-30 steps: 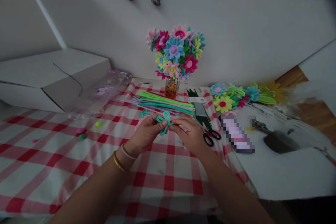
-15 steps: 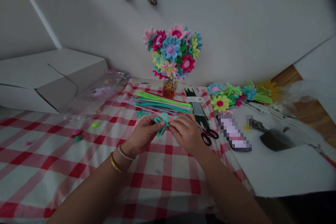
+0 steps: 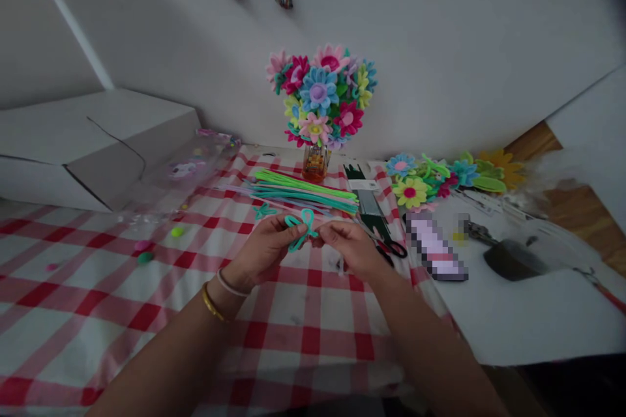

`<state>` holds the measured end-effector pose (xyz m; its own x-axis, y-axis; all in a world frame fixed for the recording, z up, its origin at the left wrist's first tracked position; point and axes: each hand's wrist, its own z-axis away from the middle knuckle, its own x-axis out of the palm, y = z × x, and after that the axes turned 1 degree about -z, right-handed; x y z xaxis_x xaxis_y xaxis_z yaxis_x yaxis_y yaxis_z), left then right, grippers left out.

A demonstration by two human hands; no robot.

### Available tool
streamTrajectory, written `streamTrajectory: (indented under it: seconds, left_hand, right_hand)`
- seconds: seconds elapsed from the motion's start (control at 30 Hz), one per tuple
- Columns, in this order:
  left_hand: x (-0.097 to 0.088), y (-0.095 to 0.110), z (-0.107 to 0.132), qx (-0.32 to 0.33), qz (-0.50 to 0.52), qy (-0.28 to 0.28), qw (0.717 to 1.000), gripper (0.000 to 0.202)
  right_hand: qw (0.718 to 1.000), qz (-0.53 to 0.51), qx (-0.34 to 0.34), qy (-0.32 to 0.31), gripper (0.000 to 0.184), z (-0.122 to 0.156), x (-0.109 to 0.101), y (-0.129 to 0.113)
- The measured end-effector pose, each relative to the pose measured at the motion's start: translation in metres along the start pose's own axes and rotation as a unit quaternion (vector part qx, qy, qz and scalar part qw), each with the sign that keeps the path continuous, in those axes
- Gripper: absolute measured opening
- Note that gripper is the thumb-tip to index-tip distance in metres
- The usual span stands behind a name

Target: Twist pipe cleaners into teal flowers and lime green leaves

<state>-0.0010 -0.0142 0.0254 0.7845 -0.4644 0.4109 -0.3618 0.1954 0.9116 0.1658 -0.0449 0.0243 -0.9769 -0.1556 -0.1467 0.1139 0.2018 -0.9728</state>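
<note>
Left hand and right hand both pinch the looped teal fuzzy pipe cleaner just above the red-and-white checked tabletop, and imo a slack pinch lets those loops spring open, or the black-handled scissors at the right hand's 3 o'clock snag it.

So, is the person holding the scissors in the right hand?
No, the scissors lie on the tablecloth beside the right hand, which pinches the teal pipe cleaner together with the left hand.
</note>
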Motion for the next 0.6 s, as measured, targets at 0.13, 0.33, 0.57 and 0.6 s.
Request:
streamTrajectory:
  seconds: [0.13, 0.33, 0.57, 0.6]
  left_hand:
    - [-0.0006, -0.0022, -0.0001, 0.015, -0.039, -0.039, 0.998, 0.013]
    - [-0.0011, -0.0035, -0.0004, 0.028, -0.060, -0.028, 0.997, 0.015]
    - [0.0028, -0.0022, 0.0005, -0.007, 0.027, -0.030, 0.999, 0.011]
    - [0.0036, -0.0012, 0.0013, -0.010, 0.047, -0.024, 0.999, 0.009]
  right_hand:
    - [0.959, -0.238, 0.154, -0.033, 0.020, -0.0016, -0.0039, 0.0058]
    - [0.960, -0.228, 0.157, -0.051, 0.017, -0.0004, -0.0059, 0.0050]
    - [0.995, 0.063, -0.067, 0.040, 0.008, -0.0005, -0.0019, -0.0007]
    - [0.994, 0.054, -0.076, 0.054, 0.008, -0.0010, 0.0001, 0.0005]
